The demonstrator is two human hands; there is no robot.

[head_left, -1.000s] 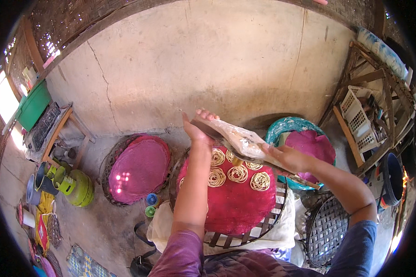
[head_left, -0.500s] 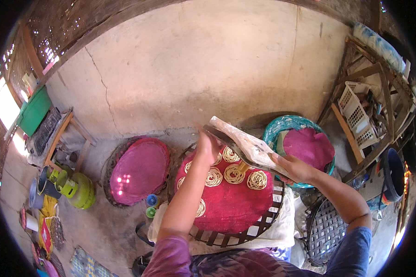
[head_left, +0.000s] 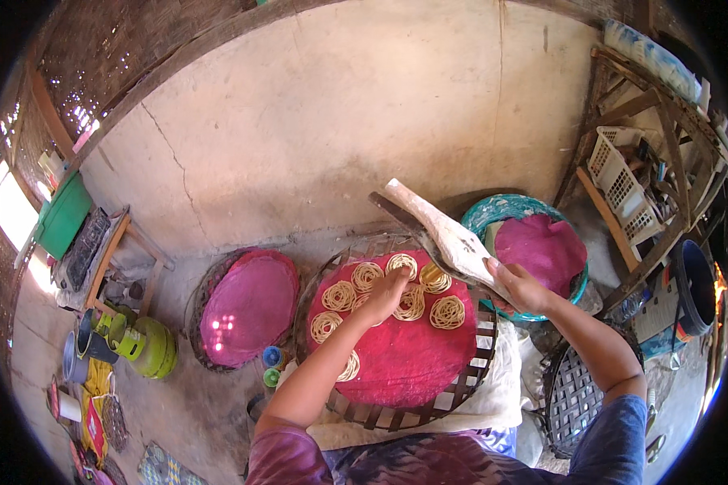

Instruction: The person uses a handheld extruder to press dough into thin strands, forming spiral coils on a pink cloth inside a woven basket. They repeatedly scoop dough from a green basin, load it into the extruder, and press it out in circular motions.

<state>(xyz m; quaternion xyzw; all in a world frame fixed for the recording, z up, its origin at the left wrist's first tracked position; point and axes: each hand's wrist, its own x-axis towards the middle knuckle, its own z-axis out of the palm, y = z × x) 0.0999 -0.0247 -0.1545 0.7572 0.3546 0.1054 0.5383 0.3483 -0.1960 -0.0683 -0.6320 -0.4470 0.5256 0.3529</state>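
My right hand [head_left: 522, 288] is closed round the lower end of a two-handled wooden press [head_left: 449, 234], its upper bar coated pale and its lower one dark. A brass-coloured cylinder [head_left: 435, 276] hangs under the press, close above a coil of thin dough strands. My left hand [head_left: 387, 297] is off the press, low over the coils, with its fingers drawn together beside a noodle coil [head_left: 401, 264]; whatever sits between the fingertips is hidden. Several pale coils, including one noodle coil [head_left: 446, 313] at the right, lie on a red cloth [head_left: 412, 364] over a woven tray [head_left: 461, 394].
A second tray with pink cloth [head_left: 251, 307] stands on the floor at left. A teal basin [head_left: 481, 217] holding a pink cloth is at right, near a dark woven basket [head_left: 578, 400]. A green gas cylinder [head_left: 152, 347] stands far left; a wooden rack [head_left: 663, 121] is at right.
My left hand has let go of the press's upper end and come down to the coils. My right hand still holds the press, whose cylinder has shifted slightly right and away from me.
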